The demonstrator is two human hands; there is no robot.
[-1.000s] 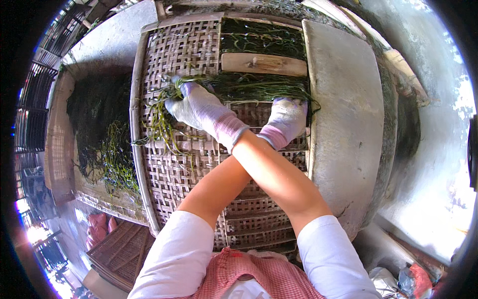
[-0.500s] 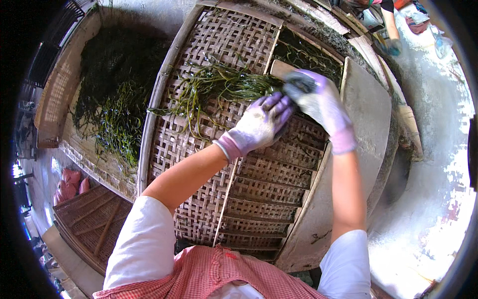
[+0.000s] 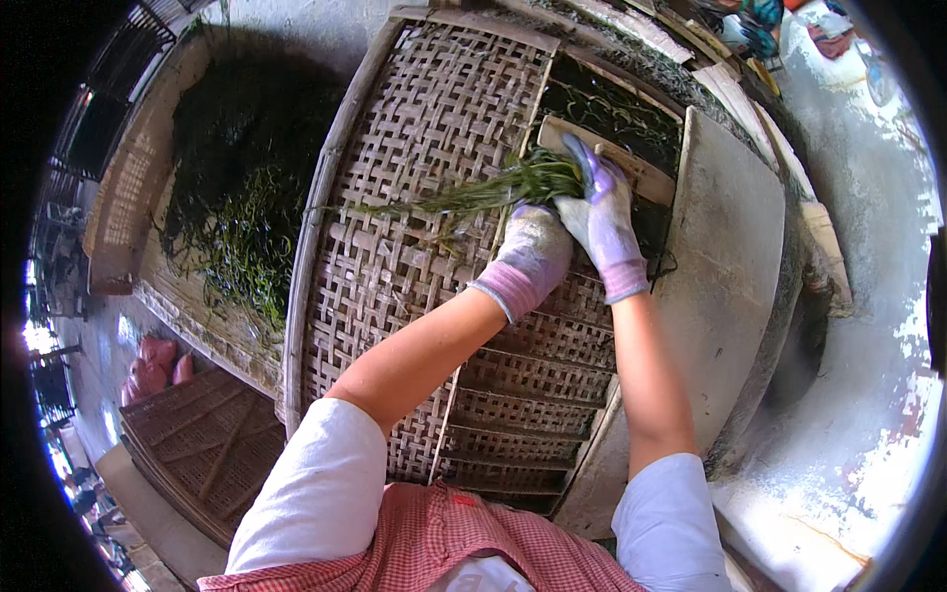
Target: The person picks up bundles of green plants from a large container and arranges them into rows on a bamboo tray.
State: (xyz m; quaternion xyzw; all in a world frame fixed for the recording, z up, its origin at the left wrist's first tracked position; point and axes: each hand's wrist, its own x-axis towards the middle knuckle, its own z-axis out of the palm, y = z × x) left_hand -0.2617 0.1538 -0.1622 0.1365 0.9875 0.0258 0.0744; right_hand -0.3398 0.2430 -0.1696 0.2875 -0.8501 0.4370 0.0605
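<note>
A bundle of long green seaweed-like strands (image 3: 538,181) lies between my gloved hands, its thin ends trailing left over a woven bamboo mat (image 3: 414,118). My left hand (image 3: 538,247), in a white and purple glove, is closed at the underside of the bundle, its fingertips hidden by the strands. My right hand (image 3: 602,212), gloved alike, closes round the bundle's thick right end. Just beyond it, a wooden board with a small peg (image 3: 636,173) lies across a narrow slatted frame. Dark green strands (image 3: 602,109) lie in the frame's far compartment.
To the left, a wooden tray (image 3: 118,222) holds a large heap of dark green strands (image 3: 242,217). A smooth pale slab (image 3: 730,227) borders the frame on the right. Stacked woven racks (image 3: 207,444) and pink sacks (image 3: 148,370) are at lower left. Another person's gloved hand (image 3: 760,25) shows at top right.
The strands have been gathered and drawn right, baring more of the mat. My right hand has moved down and left, and my left hand has shifted slightly right, under the bundle.
</note>
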